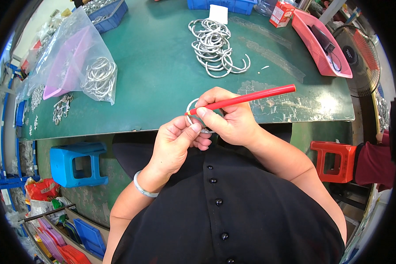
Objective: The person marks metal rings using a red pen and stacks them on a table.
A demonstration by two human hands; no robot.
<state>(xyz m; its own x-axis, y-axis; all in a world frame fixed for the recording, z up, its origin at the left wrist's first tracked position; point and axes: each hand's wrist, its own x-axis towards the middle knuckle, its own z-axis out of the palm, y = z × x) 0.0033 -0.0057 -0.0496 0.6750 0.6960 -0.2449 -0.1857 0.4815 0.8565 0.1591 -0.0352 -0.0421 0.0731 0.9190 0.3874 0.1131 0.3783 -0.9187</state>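
Observation:
A thin silver metal bangle (189,107) is pinched between the thumb and fingers of my left hand (172,143), just off the table's near edge. Gripped in my right hand (235,121) is a red pencil (264,93), slanting up to the right. Its tip is at the bangle, close to my left fingertips; whether it touches cannot be made out. My right fingers also lie against the bangle and hide part of it. Farther back on the green table (149,75) lies a heap of similar silver open bangles (212,46).
At left, a clear plastic bag (101,81) holds more bangles beside a pink tray (68,70) and small metal parts (62,108). A pink basket (325,57) and fan (358,59) stand right. Stools (77,165) flank me; a person's dark red sleeve (376,165) shows right.

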